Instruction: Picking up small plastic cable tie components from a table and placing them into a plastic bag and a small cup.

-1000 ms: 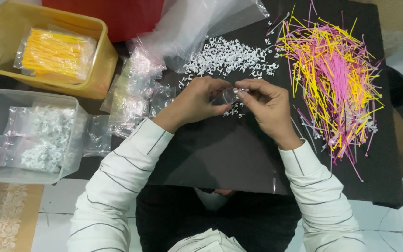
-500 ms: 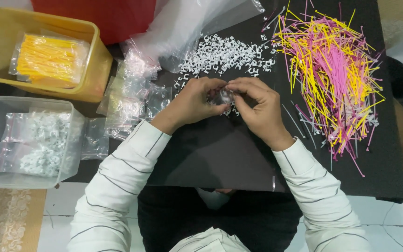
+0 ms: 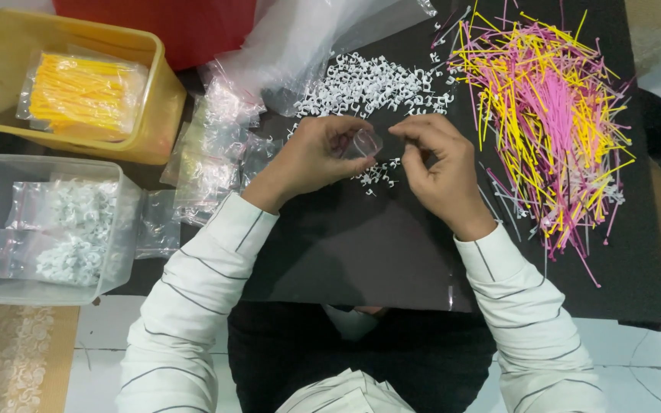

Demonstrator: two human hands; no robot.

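Single head-worn camera, looking almost straight down, close over the black table (image 3: 361, 252). Table fills mid-frame; wearer's lap sits below its near edge, bins left of it, floor past its right edge.

Hands meet mid-table (image 3: 346, 252), left hand (image 3: 319, 153) and right hand (image 3: 437, 164) both on small bag (image 3: 363, 144). Clip pile (image 3: 369, 84) just behind. Stick heap (image 3: 552, 115) right. Loose bags (image 3: 208, 164) left, two tubs (image 3: 158, 115) (image 3: 120, 229) further left.
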